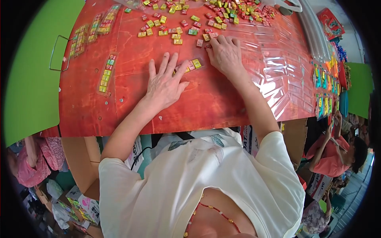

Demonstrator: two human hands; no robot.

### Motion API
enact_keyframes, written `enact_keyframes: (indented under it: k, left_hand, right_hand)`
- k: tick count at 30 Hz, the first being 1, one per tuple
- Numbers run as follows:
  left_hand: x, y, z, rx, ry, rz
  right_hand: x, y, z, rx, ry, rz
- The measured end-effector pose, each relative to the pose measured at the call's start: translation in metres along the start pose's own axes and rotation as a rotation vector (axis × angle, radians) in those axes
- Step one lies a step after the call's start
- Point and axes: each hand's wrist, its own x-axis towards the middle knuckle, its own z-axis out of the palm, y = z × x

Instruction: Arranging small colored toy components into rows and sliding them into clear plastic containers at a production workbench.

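My left hand [164, 82] lies with its fingers spread over the left end of a clear plastic tray [201, 62]. Small yellow and pink boxes [191, 65] sit in a row in that tray; the part beneath my fingers is hidden. Further right, my right hand [227, 55] is bent down, its fingertips and thumb closed around a small red box [208, 46], mostly covered. Loose boxes [177, 41] in yellow, red and green are scattered just beyond both hands. Left of my left hand, a filled tray [105, 75] rests on the red tabletop [131, 115].
Clear plastic trays [278, 67] spread across the right of the table, beside a stack of nested trays [313, 31]. Filled trays [105, 20] lie at the far left near a metal wire handle [54, 53]. A heap of boxes [242, 12] covers the far side. Colourful packets [323, 105] line the right edge.
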Motion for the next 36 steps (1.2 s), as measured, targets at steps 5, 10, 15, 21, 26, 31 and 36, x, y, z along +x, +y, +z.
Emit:
enact_keyframes:
  k: [5, 10, 15, 21, 26, 31, 36]
  left_hand:
    - [0.008, 0.000, 0.003, -0.020, 0.075, 0.079]
    - [0.012, -0.008, 0.014, -0.002, 0.067, 0.056]
    - [0.009, -0.010, 0.017, -0.028, 0.169, 0.064]
    - [0.010, -0.018, 0.006, -0.494, 0.195, -0.049]
    - [0.020, -0.046, -0.024, -1.322, 0.128, -0.305]
    - [0.019, -0.061, -0.033, -1.363, 0.075, -0.398]
    - [0.009, -0.026, -0.023, -0.207, 0.061, -0.074]
  right_hand:
    - [-0.010, -0.019, -0.010, 0.139, -0.043, 0.088]
    - [-0.021, -0.041, -0.022, 0.226, -0.050, 0.113]
    - [-0.021, -0.053, -0.012, 0.218, -0.022, 0.082]
    - [-0.024, -0.053, -0.013, 0.302, -0.011, 0.102]
    - [-0.018, -0.054, -0.012, 0.331, 0.037, -0.030]
    - [-0.017, -0.051, 0.005, 0.301, -0.019, -0.011]
    - [-0.016, -0.049, 0.002, 0.442, -0.014, 0.064]
